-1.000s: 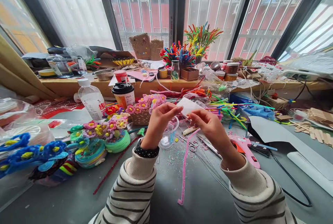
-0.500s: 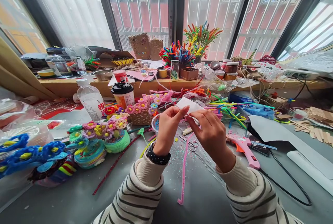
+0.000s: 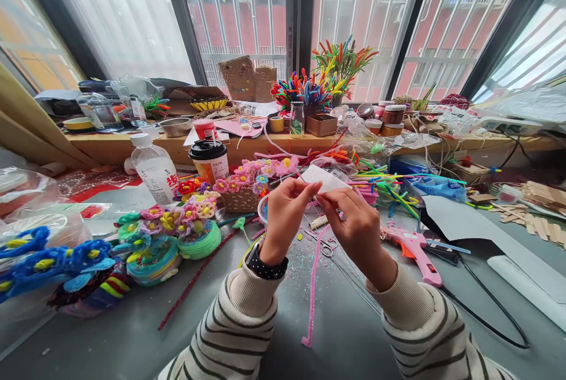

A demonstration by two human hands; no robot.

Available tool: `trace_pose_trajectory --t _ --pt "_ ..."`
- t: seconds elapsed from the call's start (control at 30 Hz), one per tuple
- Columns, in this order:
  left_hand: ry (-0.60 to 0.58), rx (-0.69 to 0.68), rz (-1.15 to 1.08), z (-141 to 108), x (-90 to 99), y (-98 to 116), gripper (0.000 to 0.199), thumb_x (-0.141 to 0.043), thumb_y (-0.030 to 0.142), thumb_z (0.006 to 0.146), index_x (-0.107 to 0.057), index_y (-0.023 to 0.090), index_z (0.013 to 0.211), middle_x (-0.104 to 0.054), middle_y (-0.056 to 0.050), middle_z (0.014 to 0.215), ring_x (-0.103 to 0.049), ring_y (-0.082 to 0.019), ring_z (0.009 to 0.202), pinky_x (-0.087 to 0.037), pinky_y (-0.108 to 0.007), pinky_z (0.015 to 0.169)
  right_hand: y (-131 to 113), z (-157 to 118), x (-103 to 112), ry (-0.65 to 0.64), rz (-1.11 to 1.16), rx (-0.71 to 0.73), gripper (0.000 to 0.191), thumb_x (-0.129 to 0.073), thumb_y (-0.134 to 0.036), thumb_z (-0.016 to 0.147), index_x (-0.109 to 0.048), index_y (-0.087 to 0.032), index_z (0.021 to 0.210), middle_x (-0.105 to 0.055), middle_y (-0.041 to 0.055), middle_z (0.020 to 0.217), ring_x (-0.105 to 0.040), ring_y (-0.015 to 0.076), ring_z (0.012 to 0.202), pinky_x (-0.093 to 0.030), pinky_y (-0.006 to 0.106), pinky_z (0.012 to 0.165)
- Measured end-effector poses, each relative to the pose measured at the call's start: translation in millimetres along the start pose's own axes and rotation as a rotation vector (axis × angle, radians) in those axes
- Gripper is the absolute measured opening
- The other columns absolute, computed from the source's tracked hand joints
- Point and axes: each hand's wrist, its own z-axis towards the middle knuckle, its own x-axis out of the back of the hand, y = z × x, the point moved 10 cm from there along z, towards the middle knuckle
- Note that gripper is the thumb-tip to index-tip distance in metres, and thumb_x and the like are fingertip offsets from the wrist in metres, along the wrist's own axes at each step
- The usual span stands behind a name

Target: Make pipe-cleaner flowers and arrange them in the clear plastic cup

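In the middle of the head view my left hand (image 3: 286, 215) is closed, thumb and forefinger pinching a thin wire stem. A pink pipe-cleaner flower (image 3: 287, 164) with a yellow centre shows just beyond it, seemingly at the stem's end. My right hand (image 3: 354, 218) pinches close beside the left fingertips, apparently on the same stem; its fingers hide the exact grip. Behind the fingertips is a white piece of paper (image 3: 327, 178). Below the hands a pink pipe cleaner (image 3: 313, 291) with a bent end extends toward me, beside scissors (image 3: 328, 248) and thin wires (image 3: 354, 280).
A pink glue gun (image 3: 418, 250) with a black cord lies right of my right hand. Pipe-cleaner flowers in pots (image 3: 198, 241), a drinks cup (image 3: 211, 162) and a plastic bottle (image 3: 152, 171) stand left. Loose pipe cleaners (image 3: 389, 182) lie behind; wooden sticks (image 3: 535, 221) far right.
The pink flower beyond my left hand has turned, so its yellow centre now faces me. Both hands have shifted only slightly and stay pinched together.
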Motion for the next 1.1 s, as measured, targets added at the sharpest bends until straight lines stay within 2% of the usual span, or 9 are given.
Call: trace_pose_trajectory --t 0.17,0.3,0.43,0.53,0.73,0.8,0.9,1.0,1.1 --pt "-0.058 -0.070 0.030 2.6 -0.8 6.8 0.023 -0.067 0.035 0.064 -0.057 0.015 0.059 -0.056 0.000 0.062 -0.046 -0.009 0.058 -0.035 -0.023 0.057 31.5 -1.4 -16.3 -0.118 0.434 -0.384 0.013 -0.053 -0.026 0.080 -0.062 -0.018 0.076 -0.063 0.0030 0.070 -0.058 0.0127 0.061 -0.047 0.026 0.058" --pt "-0.186 -0.090 -0.032 5.4 -4.8 9.1 0.021 -0.066 0.034 0.065 -0.057 0.015 0.060 -0.055 0.000 0.062 -0.048 -0.011 0.059 -0.037 -0.024 0.057 48.7 -14.8 -42.6 -0.260 0.856 -0.711 0.016 -0.060 -0.032 0.074 -0.063 -0.017 0.072 -0.062 -0.0001 0.061 -0.057 0.0105 0.054 -0.047 0.024 0.054" --pt "-0.341 -0.122 -0.095 4.3 -13.4 12.4 0.020 -0.066 0.032 0.066 -0.059 0.015 0.058 -0.051 0.001 0.060 -0.046 -0.010 0.058 -0.036 -0.023 0.056 46.5 -29.4 -67.6 -0.441 1.194 -0.883 0.017 -0.065 -0.033 0.068 -0.064 -0.016 0.067 -0.062 -0.0015 0.058 -0.057 0.0075 0.051 -0.046 0.020 0.051" --pt "-0.388 -0.150 -0.202 3.5 -17.3 12.3 0.020 -0.066 0.032 0.066 -0.060 0.016 0.056 -0.049 0.001 0.061 -0.046 -0.010 0.061 -0.036 -0.023 0.058 43.9 -39.5 -81.6 -0.494 1.382 -0.983 0.018 -0.068 -0.032 0.066 -0.063 -0.015 0.063 -0.060 -0.0031 0.056 -0.053 0.0039 0.048 -0.044 0.016 0.049" --pt "-0.493 -0.105 -0.397 1.0 -23.8 1.9 0.013 -0.065 0.026 0.068 -0.062 0.017 0.058 -0.051 0.001 0.063 -0.049 -0.010 0.062 -0.038 -0.023 0.061 26.9 -62.4 -107.8 -0.620 1.680 -1.214 0.023 -0.074 -0.030 0.058 -0.061 -0.013 0.067 -0.055 -0.0044 0.057 -0.048 0.0006 0.047 -0.040 0.010 0.045" --pt "-0.505 -0.092 -0.386 0.7 -23.8 2.2 0.012 -0.064 0.024 0.069 -0.062 0.017 0.060 -0.052 0.001 0.063 -0.049 -0.009 0.062 -0.038 -0.022 0.061 26.6 -60.7 -108.1 -0.612 1.653 -1.185 0.023 -0.073 -0.031 0.060 -0.060 -0.013 0.067 -0.055 -0.0041 0.058 -0.048 0.0006 0.046 -0.039 0.011 0.045" --pt "-0.425 -0.039 -0.291 3.9 -20.3 0.6 0.010 -0.063 0.023 0.070 -0.061 0.015 0.064 -0.053 0.002 0.065 -0.048 -0.007 0.061 -0.038 -0.020 0.059 40.8 -47.4 -95.4 -0.456 1.420 -1.035 0.023 -0.066 -0.036 0.067 -0.059 -0.014 0.068 -0.056 -0.0031 0.061 -0.048 0.0025 0.047 -0.038 0.014 0.043" --pt "-0.268 0.033 -0.217 7.5 -13.5 -4.4 0.012 -0.065 0.025 0.068 -0.061 0.015 0.070 -0.058 0.002 0.071 -0.051 -0.007 0.062 -0.040 -0.019 0.060 59.2 -30.4 -62.0 -0.216 0.917 -0.812 0.020 -0.058 -0.037 0.075 -0.057 -0.017 0.074 -0.056 -0.0019 0.061 -0.049 0.0069 0.046 -0.041 0.020 0.045" --pt "-0.153 0.097 -0.187 6.9 -10.2 -12.3 0.017 -0.069 0.028 0.063 -0.060 0.014 0.067 -0.059 0.002 0.065 -0.053 -0.007 0.059 -0.041 -0.019 0.059 47.5 -13.4 -22.2 -0.008 0.401 -0.455 0.013 -0.050 -0.030 0.081 -0.057 -0.019 0.078 -0.059 0.0026 0.070 -0.055 0.0129 0.059 -0.045 0.027 0.055"
